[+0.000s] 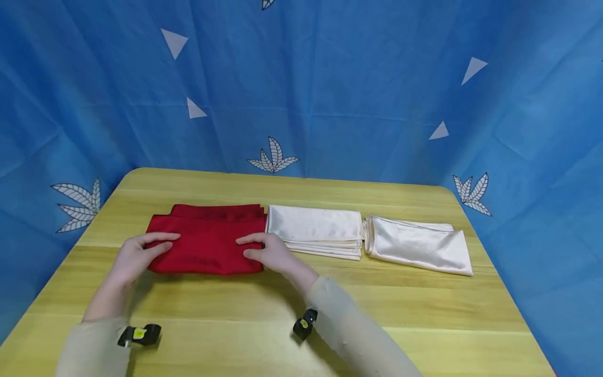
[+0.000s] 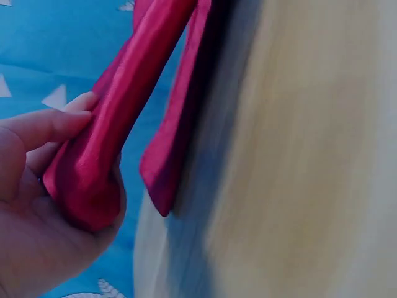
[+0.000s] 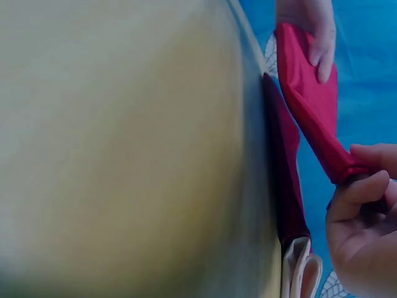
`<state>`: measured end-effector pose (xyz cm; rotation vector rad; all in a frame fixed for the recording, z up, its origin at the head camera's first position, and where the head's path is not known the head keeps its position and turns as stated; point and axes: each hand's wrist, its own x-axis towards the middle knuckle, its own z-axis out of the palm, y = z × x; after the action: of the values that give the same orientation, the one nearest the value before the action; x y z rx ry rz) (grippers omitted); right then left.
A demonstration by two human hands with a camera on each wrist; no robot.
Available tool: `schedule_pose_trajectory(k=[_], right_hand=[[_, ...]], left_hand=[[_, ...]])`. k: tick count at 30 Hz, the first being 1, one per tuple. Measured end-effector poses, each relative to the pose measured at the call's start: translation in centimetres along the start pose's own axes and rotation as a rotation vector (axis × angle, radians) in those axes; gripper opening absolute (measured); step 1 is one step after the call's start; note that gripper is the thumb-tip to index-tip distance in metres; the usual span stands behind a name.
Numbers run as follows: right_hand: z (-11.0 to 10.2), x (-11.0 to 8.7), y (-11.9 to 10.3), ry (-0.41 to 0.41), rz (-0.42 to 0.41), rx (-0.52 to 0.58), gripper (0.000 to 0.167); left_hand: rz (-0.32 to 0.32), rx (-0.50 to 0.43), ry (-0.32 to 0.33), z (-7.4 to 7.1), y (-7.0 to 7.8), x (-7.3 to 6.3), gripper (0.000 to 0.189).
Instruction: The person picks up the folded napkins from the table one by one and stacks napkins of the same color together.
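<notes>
Both hands hold a folded red satin cloth (image 1: 207,248) by its two short ends. My left hand (image 1: 133,256) grips the left end, thumb on top and the other fingers beneath, as the left wrist view shows. At the right end, my right hand (image 1: 275,254) pinches the cloth between thumb and fingers. Beneath it, a second folded red cloth (image 1: 219,211) lies on the table, its back edge showing in the head view. Both wrist views show a gap between the held cloth (image 2: 102,149) and the lower red cloth (image 3: 285,167).
Right of the red cloths lies a folded white satin stack (image 1: 315,224), close to the right hand. Another folded white cloth (image 1: 419,246) sits farther right, slightly angled. The wooden table (image 1: 212,335) has a blue patterned curtain (image 1: 330,94) behind it and at both sides.
</notes>
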<state>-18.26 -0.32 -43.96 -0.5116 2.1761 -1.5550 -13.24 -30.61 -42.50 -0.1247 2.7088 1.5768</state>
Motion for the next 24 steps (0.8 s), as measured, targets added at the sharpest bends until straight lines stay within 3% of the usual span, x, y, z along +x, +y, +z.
schedule_pose_trajectory(k=[5,8,13,17,24], right_hand=[[-0.3,2.5,0.2,0.056,0.031,-0.030,0.029],[-0.2,3.4,0.6,0.107,0.066,-0.031,0.030],[0.1,3.9,0.3,0.162,0.097,-0.017,0.033],[0.1,3.9,-0.1,0.174,0.089,-0.034,0.038],[-0.2,3.2,-0.2,0.144,0.030,-0.118,0.045]], left_hand=[[-0.136,-0.068,0.011,0.2,-0.3,3.2,0.044],[-0.150,-0.046,0.021,0.4,-0.6,4.3,0.044],[-0.118,-0.003,0.074,0.2,-0.4,5.4,0.040],[-0.081,0.084,0.102,-0.2,-0.1,5.9,0.038],[-0.026,0.232,0.132,-0.1,0.6,5.3,0.040]])
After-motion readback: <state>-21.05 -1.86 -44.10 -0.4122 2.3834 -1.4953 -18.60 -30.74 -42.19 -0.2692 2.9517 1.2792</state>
